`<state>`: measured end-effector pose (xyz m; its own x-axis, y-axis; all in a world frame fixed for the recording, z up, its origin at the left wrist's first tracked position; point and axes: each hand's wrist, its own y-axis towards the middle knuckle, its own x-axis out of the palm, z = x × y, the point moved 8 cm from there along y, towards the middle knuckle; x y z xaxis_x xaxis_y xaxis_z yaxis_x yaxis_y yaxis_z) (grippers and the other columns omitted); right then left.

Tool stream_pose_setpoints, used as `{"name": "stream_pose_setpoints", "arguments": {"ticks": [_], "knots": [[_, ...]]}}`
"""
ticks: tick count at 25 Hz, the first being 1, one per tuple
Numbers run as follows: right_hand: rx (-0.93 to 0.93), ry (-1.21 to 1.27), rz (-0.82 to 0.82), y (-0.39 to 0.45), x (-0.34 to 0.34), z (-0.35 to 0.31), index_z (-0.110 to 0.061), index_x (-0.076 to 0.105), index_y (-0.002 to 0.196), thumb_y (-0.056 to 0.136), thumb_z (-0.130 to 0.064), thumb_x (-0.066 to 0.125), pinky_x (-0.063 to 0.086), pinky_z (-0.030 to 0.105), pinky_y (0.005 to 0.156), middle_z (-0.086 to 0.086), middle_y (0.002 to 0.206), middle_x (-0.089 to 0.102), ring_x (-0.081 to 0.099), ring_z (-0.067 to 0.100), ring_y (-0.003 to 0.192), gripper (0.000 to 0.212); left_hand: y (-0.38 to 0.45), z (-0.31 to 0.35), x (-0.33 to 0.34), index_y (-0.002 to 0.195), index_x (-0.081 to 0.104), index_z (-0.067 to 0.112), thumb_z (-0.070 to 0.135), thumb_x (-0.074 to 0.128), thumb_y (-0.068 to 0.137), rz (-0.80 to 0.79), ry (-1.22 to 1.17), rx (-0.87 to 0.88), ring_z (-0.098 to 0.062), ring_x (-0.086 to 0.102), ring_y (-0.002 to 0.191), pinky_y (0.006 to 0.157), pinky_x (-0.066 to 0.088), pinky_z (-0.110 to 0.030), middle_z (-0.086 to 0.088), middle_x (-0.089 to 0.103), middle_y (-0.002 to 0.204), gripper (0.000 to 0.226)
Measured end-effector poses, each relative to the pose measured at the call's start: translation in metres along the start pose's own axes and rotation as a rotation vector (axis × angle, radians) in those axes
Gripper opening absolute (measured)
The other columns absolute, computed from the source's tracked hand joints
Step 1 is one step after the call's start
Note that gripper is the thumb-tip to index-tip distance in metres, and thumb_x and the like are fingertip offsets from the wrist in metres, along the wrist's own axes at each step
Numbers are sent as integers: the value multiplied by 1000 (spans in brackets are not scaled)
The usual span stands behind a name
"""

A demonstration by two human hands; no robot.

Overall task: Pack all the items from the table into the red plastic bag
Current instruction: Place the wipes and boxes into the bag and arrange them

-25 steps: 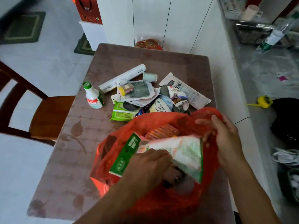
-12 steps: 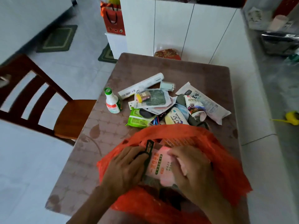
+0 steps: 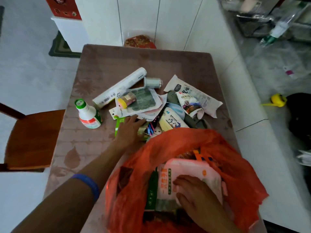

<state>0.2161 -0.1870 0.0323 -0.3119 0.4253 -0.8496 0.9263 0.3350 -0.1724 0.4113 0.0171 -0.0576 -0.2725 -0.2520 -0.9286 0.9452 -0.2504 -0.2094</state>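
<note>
The left hand [image 3: 128,127], which half a second ago was pressed with the right on a packet inside the bag, has left the bag and reached out across the table [image 3: 104,64] to the pile of loose items; its fingers lie stretched, fairly flat, over a green packet [image 3: 119,122] at the near edge of the heap, and a curled grip cannot be made out. A blue wristband [image 3: 89,184] shows on that forearm. The right hand [image 3: 195,194] stays inside the red plastic bag [image 3: 235,174], which sits open at the near end of the table, its fingers spread and resting on a pink-and-white packet [image 3: 190,170] lying on top of the goods already packed, with a dark green box [image 3: 151,190] just beside it. Still out on the table are a white bottle with a green cap [image 3: 88,115], standing upright to the left of the pile, a long white roll [image 3: 120,87] lying on its side, a small pale cylinder [image 3: 153,82] beside the roll's far end, a flat clear-fronted pouch [image 3: 143,101] with a yellow-capped tube [image 3: 125,100] on it, a baby-wipes pack [image 3: 170,121] touching the bag's far rim, and a large white sachet [image 3: 198,96] on the right. A wooden chair [image 3: 32,138] stands at the table's left side, and a yellow tape measure [image 3: 278,100] lies on the grey counter to the right.
</note>
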Motion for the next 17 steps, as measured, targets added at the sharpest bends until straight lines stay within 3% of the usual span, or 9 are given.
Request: {"name": "stream_pose_setpoints", "arguments": {"ticks": [2, 4, 5, 7, 9, 11, 13, 15, 17], "knots": [[88, 89, 83, -6, -18, 5, -35, 62, 110, 79, -30, 62, 34, 10, 88, -19, 109, 65, 58, 4, 99, 31, 16, 9, -6, 110, 71, 21, 32, 57, 89, 82, 119, 34, -30, 56, 103, 85, 46, -44, -4, 66, 117, 27], [160, 182, 189, -13, -40, 7, -40, 61, 109, 85, -34, 56, 36, 10, 91, -30, 111, 60, 55, -3, 103, 25, 3, 16, -36, 101, 68, 13, 28, 49, 94, 343, 11, 36, -30, 59, 88, 76, 47, -42, -9, 71, 98, 26], [194, 220, 231, -16, -50, 7, -42, 61, 108, 86, -33, 57, 42, 15, 90, -31, 111, 59, 55, -4, 105, 24, -17, 19, -61, 103, 65, 10, 27, 48, 97, 459, -221, -14, -28, 60, 88, 76, 48, -39, -10, 70, 96, 25], [174, 172, 318, -16, -75, -6, -44, 57, 113, 85, -28, 61, 49, 27, 87, -30, 117, 53, 51, -4, 111, 32, -71, 20, -111, 110, 57, 11, 21, 47, 101, 547, -798, -100, -16, 63, 93, 76, 50, -30, -3, 67, 101, 17], [92, 185, 316, -5, -98, -30, -49, 45, 129, 84, -30, 67, 46, 28, 95, -35, 130, 42, 42, -6, 122, 53, -127, 32, -153, 116, 55, 14, 16, 44, 101, 526, -1290, -118, -8, 65, 101, 79, 55, -24, 1, 68, 109, 19], [-8, 371, 230, 9, -110, -55, -51, 28, 141, 82, -33, 75, 39, 27, 103, -39, 143, 30, 33, -5, 134, 78, -166, 57, -170, 117, 57, 17, 22, 45, 94, 435, -1581, -78, -9, 68, 100, 77, 57, -22, 0, 72, 107, 27], [-78, 660, 175, 16, -117, -61, -48, 24, 145, 78, -27, 79, 35, 28, 108, -34, 148, 30, 31, -1, 139, 89, -186, 92, -150, 115, 59, 20, 26, 47, 89, 251, -1552, -34, -9, 70, 95, 72, 57, -21, 3, 75, 103, 30], [-5, 870, 181, 10, -115, -39, -49, 37, 138, 78, -21, 79, 37, 30, 107, -25, 145, 42, 38, 1, 136, 78, -193, 118, -102, 115, 60, 24, 30, 50, 94, 51, -1336, -24, -15, 69, 101, 78, 56, -28, 0, 73, 106, 24], [168, 779, 257, -9, -105, -5, -48, 52, 124, 79, -19, 79, 43, 19, 99, -21, 133, 55, 49, 3, 126, 60, -196, 124, -48, 112, 57, 25, 31, 49, 99, -36, -1011, -37, -23, 67, 101, 83, 53, -35, -4, 71, 106, 16]]}}
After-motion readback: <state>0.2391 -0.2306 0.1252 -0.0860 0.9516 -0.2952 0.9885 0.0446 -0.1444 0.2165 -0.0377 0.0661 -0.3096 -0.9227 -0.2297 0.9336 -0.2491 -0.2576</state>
